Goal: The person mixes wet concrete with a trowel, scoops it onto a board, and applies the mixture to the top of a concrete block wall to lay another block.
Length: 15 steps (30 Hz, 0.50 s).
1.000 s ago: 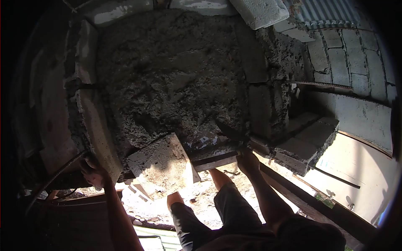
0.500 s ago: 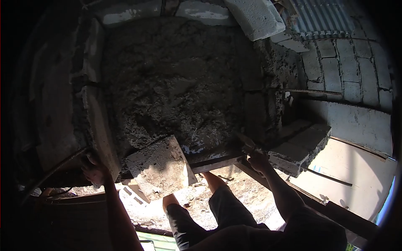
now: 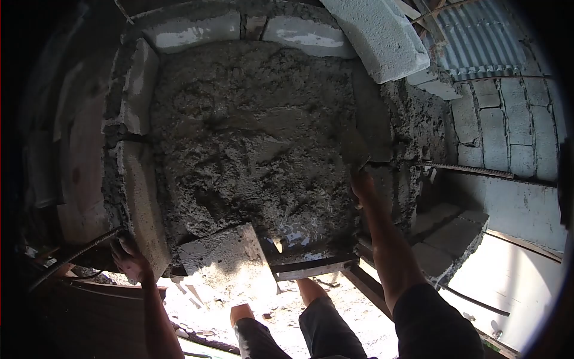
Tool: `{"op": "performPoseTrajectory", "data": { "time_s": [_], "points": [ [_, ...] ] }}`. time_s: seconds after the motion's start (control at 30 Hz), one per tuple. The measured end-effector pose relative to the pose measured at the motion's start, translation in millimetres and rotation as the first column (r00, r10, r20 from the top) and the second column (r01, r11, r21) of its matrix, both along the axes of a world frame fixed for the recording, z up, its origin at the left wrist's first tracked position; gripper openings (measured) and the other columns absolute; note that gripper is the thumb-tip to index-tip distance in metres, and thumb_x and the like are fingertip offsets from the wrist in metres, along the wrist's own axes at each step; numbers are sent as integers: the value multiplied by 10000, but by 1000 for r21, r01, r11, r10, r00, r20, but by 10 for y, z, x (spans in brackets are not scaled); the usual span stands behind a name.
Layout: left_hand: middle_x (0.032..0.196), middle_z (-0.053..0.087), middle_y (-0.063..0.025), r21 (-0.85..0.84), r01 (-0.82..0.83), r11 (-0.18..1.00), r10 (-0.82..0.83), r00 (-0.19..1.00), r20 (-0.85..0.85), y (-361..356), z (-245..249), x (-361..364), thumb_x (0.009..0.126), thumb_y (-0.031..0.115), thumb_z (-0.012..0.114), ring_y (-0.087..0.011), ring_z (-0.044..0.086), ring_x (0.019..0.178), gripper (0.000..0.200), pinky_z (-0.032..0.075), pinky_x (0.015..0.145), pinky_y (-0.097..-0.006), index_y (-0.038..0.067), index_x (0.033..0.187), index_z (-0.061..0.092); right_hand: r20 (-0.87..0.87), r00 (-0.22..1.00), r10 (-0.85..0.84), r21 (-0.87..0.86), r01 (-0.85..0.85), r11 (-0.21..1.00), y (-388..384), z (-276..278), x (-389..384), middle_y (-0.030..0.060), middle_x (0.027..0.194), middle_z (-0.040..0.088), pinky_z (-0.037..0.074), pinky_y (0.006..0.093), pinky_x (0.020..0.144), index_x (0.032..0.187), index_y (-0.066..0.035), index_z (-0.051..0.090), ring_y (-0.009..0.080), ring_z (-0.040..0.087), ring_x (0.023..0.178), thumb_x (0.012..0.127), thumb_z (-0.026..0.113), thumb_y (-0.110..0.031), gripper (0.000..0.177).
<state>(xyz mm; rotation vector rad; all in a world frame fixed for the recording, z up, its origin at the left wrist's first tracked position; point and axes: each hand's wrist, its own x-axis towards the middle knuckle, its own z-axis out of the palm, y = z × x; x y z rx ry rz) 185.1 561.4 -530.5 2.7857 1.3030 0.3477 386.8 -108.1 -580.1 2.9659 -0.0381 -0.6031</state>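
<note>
My right hand (image 3: pixel 361 186) is closed around the handle of a trowel (image 3: pixel 354 147). The dark blade points away from me, over the right side of wet grey mortar (image 3: pixel 257 134). That mortar fills the space between low walls of concrete block. On the left, my left hand (image 3: pixel 131 261) rests against the near end of a concrete block (image 3: pixel 142 206), fingers apart, close to the tip of a steel rebar (image 3: pixel 75 256). A mortar-smeared square board (image 3: pixel 224 263) lies at the near edge of the mortar, between my hands.
A loose concrete block (image 3: pixel 382 39) lies slanted on the far right corner. More blocks (image 3: pixel 451 239) sit at the right, near a rebar (image 3: pixel 469 170) that sticks out. Corrugated metal sheet (image 3: pixel 484 42) stands beyond. A beam (image 3: pixel 314 267) crosses before my legs.
My right hand has moved forward with the trowel, from the near right edge to over the mortar's right side. My left hand stays by the block. The view has tilted slightly.
</note>
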Motion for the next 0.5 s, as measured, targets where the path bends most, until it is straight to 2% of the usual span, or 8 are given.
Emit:
{"op": "performPoseTrajectory", "data": {
  "time_s": [0.1, 0.13, 0.2, 0.33, 0.37, 0.4, 0.47, 0.5],
  "points": [
    [1328, 542, -209, 17, 26, 1000, -27, 998, 56, 18, -24, 10, 980, 634, 294, -414, 504, 1217, 724, 385, 998, -532, 77, 1393, 502, -92, 921, -378, 280, 388, 878, -425, -976, 333, 196, 896, 641, 556, 475, 654, 1402, -63, 456, 359, 637, 725, 954, 497, -146, 457],
    [1324, 540, -234, 5, 41, 999, -42, 997, 69, -30, 22, 41, 985, 622, 293, -429, 502, 1213, 740, 383, 1004, -527, 36, 1388, 498, -89, 929, -360, 290, 370, 882, -447, -1048, 515, 196, 896, 641, 556, 475, 654, 1402, -63, 456, 359, 637, 725, 954, 497, -146, 457],
    [1345, 525, -232, 23, 51, 998, -53, 996, 71, -1, 6, 35, 994, 596, 291, -426, 497, 1221, 719, 386, 1009, -523, 36, 1405, 479, -258, 929, 265, -14, -278, 960, -398, -1229, 801, 170, 828, 612, 512, 533, 596, 1435, -60, 431, 322, 568, 621, 983, 514, -204, 482],
    [1388, 499, -227, 34, 32, 999, -32, 999, 0, -27, 8, 24, 1004, 573, 271, -412, 485, 1247, 707, 383, 1024, -513, 36, 1423, 459, -95, 952, 293, -149, -304, 941, -43, -1526, 823, 123, 739, 568, 457, 543, 531, 1344, -64, 508, 267, 500, 555, 1007, 524, -296, 410],
    [1391, 499, -228, 6, -3, 1000, 3, 1000, -8, -93, 67, 82, 1004, 575, 267, -410, 484, 1250, 710, 380, 1027, -513, 35, 1421, 462, -228, 904, -362, 355, 424, 833, 227, -1108, 824, 100, 721, 548, 451, 528, 523, 1273, -60, 535, 244, 480, 546, 1003, 540, -325, 378],
    [1395, 495, -234, -31, -48, 998, 48, 999, 15, -140, 103, 129, 1000, 585, 263, -411, 478, 1259, 719, 376, 1030, -513, 37, 1417, 469, -602, 440, -667, 541, 838, 65, 503, -777, 866, 77, 703, 528, 444, 512, 514, 1202, -55, 562, 220, 460, 537, 1000, 556, -353, 360],
    [1398, 493, -235, -22, -39, 999, 39, 999, 19, -66, 38, 79, 998, 592, 264, -415, 475, 1263, 726, 375, 1031, -514, 36, 1417, 469, -612, 611, -501, 519, 789, 328, 861, -632, 945, 81, 729, 531, 483, 498, 538, 1042, -38, 576, 220, 493, 587, 995, 567, -348, 314],
    [1401, 490, -236, -17, -34, 999, 35, 999, 25, -55, 24, 65, 996, 599, 264, -419, 471, 1267, 733, 375, 1031, -514, 35, 1416, 470, -297, 946, -127, 617, 292, 731, 892, -1238, 900, 134, 822, 590, 525, 521, 630, 1020, -12, 592, 279, 572, 688, 990, 556, -284, 276]
  ]
}}
